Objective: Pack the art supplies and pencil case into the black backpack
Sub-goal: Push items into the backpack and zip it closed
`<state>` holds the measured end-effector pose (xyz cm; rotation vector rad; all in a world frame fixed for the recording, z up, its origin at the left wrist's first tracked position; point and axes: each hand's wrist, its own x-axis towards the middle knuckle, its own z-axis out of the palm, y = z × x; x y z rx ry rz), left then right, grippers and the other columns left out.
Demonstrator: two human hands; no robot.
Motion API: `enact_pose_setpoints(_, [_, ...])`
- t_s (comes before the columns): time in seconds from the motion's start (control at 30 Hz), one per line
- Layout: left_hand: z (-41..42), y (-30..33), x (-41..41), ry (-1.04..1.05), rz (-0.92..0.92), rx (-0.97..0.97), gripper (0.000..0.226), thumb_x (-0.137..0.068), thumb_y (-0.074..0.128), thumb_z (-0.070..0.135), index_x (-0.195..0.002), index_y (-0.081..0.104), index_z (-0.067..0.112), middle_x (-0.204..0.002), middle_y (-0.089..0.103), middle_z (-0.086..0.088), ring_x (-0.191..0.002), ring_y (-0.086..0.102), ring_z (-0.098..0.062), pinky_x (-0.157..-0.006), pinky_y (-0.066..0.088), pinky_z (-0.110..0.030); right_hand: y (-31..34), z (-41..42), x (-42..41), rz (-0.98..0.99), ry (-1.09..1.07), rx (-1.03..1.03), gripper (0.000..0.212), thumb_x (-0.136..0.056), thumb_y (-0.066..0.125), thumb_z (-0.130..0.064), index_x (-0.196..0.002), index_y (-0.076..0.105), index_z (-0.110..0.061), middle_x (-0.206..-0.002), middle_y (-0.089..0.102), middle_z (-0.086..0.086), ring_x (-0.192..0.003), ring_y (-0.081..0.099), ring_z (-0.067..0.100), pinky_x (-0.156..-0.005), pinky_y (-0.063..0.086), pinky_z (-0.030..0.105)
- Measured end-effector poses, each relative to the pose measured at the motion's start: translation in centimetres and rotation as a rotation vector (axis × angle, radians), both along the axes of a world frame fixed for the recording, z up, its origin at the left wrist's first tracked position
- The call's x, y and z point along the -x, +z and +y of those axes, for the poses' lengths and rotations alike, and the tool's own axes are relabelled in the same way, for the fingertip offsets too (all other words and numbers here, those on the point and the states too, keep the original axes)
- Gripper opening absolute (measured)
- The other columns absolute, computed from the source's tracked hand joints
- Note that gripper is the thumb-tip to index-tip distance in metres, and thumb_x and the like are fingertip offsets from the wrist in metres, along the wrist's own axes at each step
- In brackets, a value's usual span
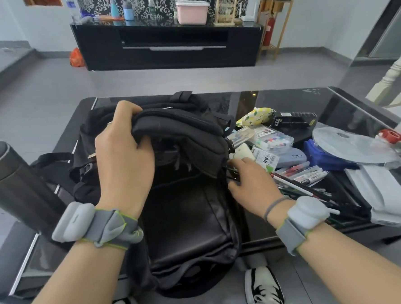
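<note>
Left hand grips the black backpack flap up, right hand fingers curled on pens at three o'clock — best keep that mouth wide.

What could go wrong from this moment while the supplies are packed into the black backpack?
1. The black backpack overhangs the table edge; added weight might pull it off.
2. The left hand alone holds the flap up; if its grip slips, the opening closes.
3. The right hand may knock the loose pens away.
</note>
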<state>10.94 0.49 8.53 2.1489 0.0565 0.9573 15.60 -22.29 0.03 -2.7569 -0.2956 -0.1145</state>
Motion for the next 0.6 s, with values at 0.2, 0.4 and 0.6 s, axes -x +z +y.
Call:
enact_pose_setpoints(0.2, [-0.7, 0.5, -1.3, 0.053, 0.009, 0.033, 0.024, -0.086, 0.049, -0.005, -0.104, 0.057, 0.008, -0.079, 0.059, -0.004, -0.072, 0.045, -0.013, -0.063, 0.032, -0.012, -1.4, 0.4, -1.6, 0.084, 0.016, 0.018, 0.062, -0.087, 0.057, -0.026, -0.145, 0.039, -0.016, -0.125, 0.056, 0.012, -0.118, 0.052, 0.034, -0.097, 0.046, 0.041])
enact_pose_setpoints(0.4, [-3.0, 0.3, -2.1, 0.069, 0.076, -0.060, 0.026, -0.090, 0.052, 0.000, -0.112, 0.056, 0.013, -0.087, 0.058, -0.001, -0.078, 0.048, -0.021, -0.073, 0.033, -0.027, -2.3, 0.6, -1.3, 0.080, 0.098, -0.003, 0.064, -0.086, 0.055, -0.026, -0.148, 0.038, -0.019, -0.119, 0.057, 0.011, -0.112, 0.055, 0.034, -0.090, 0.050, 0.042])
enact_pose_setpoints(0.6, [-5.2, -0.2, -2.2, 0.075, 0.211, -0.228, 0.022, -0.092, 0.053, 0.004, -0.112, 0.050, 0.013, -0.086, 0.049, -0.002, -0.077, 0.038, -0.026, -0.070, 0.031, -0.041, -1.3, -0.4, -1.1, 0.060, 0.059, -0.061, 0.056, -0.084, 0.057, -0.024, -0.140, 0.049, -0.018, -0.118, 0.061, 0.011, -0.113, 0.056, 0.036, -0.089, 0.051, 0.043])
